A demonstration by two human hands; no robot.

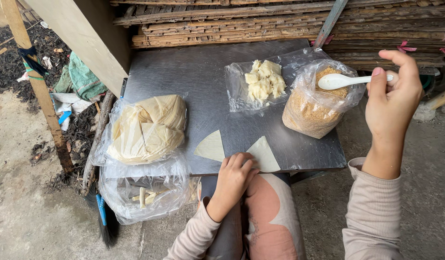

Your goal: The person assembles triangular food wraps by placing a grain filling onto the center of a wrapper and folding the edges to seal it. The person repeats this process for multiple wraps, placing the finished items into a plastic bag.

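Observation:
My right hand [393, 98] is raised at the right and holds a white plastic spoon [340, 81] by its handle. The spoon's bowl hovers over an open clear bag of brown crumbs [311, 108]. My left hand [234, 175] rests at the front edge of the dark metal table [193, 77], fingers curled on a pale triangular dough wrapper [263, 153]. A second triangular wrapper [211, 146] lies just left of it.
A clear bag of pale mashed filling [264, 81] lies open at the back. A bag of stacked wrappers [145, 127] sits at the left, and a bag with rolled pieces [143, 195] hangs below. Stacked bamboo slats [261, 21] lie behind, a wooden post [37, 82] at left.

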